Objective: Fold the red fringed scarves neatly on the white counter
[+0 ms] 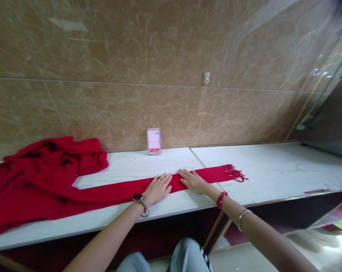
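A red scarf lies as a long narrow band along the white table, its fringed end at the right and the rest bunched in a loose heap at the left. My left hand rests flat on the band, fingers stretched out. Just to its right, my right hand also presses flat on the scarf with its fingers extended. A short stretch of red cloth shows between the two hands. Neither hand grips the fabric.
A phone with a blurred screen leans upright against the tiled wall behind the white table. A small white cat figure is fixed to the wall. At the far right stands a dark panel-like object.
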Available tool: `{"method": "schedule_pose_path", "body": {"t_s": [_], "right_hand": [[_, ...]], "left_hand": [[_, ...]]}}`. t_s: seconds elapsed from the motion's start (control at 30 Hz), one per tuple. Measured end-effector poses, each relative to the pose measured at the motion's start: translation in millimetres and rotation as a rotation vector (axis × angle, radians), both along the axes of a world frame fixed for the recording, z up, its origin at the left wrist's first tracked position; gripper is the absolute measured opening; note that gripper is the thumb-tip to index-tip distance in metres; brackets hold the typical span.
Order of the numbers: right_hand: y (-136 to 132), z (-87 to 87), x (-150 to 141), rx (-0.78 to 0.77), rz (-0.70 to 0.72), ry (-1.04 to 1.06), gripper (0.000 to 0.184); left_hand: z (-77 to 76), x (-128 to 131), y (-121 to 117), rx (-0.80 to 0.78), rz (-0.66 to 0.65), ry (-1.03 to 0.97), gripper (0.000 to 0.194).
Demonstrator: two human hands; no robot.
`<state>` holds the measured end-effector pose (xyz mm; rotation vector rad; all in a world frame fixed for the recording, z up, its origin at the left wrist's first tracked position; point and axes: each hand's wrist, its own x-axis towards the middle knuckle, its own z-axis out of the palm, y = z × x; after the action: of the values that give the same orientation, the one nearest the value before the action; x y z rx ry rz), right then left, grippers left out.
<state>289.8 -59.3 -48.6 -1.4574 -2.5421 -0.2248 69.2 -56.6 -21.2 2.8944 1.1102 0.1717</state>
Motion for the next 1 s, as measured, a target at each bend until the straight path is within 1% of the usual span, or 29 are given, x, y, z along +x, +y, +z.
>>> {"method": "schedule_pose_path", "body": {"t_s": [0.1, 0.17, 0.27, 0.37, 0.47, 0.53, 0.6, 0.63, 0.7, 0.77, 0.83, 0.9, 0.97, 1.0], "right_hand": [[0, -5.8, 34, 0.054, -0.002, -0.083, 0.042], [1, -9.7, 67, 0.094, -0.032, -0.133, 0.040], [3, -17.7, 120, 0.125, -0.118, -0.181, 0.039], [3, -27.9, 168, 0.151, -0.159, -0.235, 0.040], [3, -36.2, 200, 0.176, -0.229, -0.244, 0.041], [2, -37.2, 209, 0.168, -0.263, -0.254, 0.040], [1, -31.8, 205, 0.133, -0.290, -0.272, 0.039], [0, -26.6, 197, 0.119, -0.307, -0.271, 0.038], [1, -12.8, 169, 0.117, -0.343, -0.218, 0.037], [2, 1.2, 126, 0.136, -0.352, -0.084, 0.041], [5, 10.7, 78, 0.101, -0.235, 0.027, 0.046], [8, 13.2, 36, 0.032, -0.119, 0.086, 0.049], [11, 9.3, 8, -0.032, -0.046, 0.099, 0.049], [11, 5.8, 0, -0.052, -0.026, 0.092, 0.048]], "left_hand": [[0.3, -1, 0, -0.003, -0.005, -0.001, 0.049], [0.6, -1, 0, -0.001, -0.010, -0.007, 0.049], [0.7, -1, 1, 0.004, -0.018, -0.014, 0.049], [0.2, -1, 1, 0.006, -0.023, -0.015, 0.049], [-0.8, 0, 1, 0.009, -0.025, -0.022, 0.048], [-1.5, 0, 1, 0.010, -0.024, -0.029, 0.048], [-2.2, 0, 1, 0.014, -0.024, -0.037, 0.049], [-2.5, 0, 1, 0.015, -0.024, -0.039, 0.049], [-2.7, -1, 0, 0.019, -0.020, -0.044, 0.048], [-2.0, 0, -1, 0.020, -0.017, -0.049, 0.047], [-0.3, 1, -3, 0.021, -0.011, -0.054, 0.047], [1.9, 3, -6, 0.021, -0.002, -0.058, 0.047], [4.0, 2, -8, 0.014, 0.017, -0.054, 0.048], [4.8, 0, -8, 0.004, 0.028, -0.046, 0.049]]}}
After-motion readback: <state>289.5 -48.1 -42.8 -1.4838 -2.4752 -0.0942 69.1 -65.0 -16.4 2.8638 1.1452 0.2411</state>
